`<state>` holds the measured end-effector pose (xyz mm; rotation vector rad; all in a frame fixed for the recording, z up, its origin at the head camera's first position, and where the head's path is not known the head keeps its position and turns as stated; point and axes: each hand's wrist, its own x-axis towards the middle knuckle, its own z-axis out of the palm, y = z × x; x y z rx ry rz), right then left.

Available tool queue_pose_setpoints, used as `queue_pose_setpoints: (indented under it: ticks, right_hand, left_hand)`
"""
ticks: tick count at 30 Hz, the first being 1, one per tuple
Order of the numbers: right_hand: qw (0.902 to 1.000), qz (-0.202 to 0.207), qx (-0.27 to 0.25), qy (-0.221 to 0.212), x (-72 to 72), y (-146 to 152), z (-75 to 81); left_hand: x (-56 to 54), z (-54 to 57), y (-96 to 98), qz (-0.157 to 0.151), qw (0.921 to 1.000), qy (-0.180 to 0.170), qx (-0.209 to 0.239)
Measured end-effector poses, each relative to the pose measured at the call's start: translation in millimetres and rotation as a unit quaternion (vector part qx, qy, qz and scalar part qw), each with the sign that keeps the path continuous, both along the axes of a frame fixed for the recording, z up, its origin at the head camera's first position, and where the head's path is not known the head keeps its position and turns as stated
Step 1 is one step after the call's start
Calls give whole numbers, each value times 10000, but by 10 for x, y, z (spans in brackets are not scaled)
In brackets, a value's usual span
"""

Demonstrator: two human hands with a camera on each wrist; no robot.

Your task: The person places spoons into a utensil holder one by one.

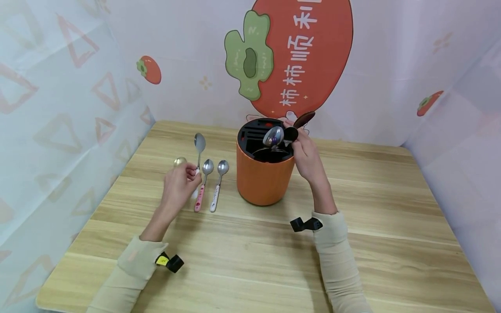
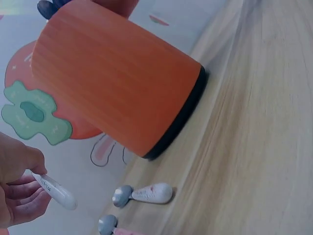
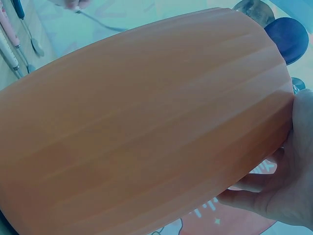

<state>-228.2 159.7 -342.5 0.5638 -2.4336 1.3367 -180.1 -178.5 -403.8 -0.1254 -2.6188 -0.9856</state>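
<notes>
Held spoon tilts bowl upward, handle downward

Pale walls (big red fruit print at the back) around a wood-grain table.

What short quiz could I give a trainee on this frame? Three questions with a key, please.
1. What does the left grip pinch?
2. True or false: the orange holder is lying on its side.
3. Which lies nearer the holder: A) the pink-handled spoon or B) the white-handled spoon resting on the table?

Key:
1. A spoon with a white handle.
2. False; it stands upright.
3. B.
</notes>
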Motion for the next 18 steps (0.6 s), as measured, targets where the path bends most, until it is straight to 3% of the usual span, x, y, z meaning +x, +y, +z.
queue_pose_setpoints:
  ticks: [18]
  right_hand:
    - [10000,10,-60,-26,-2,2,0]
  left_hand:
    - [67,351,296,-300,9975,562,312]
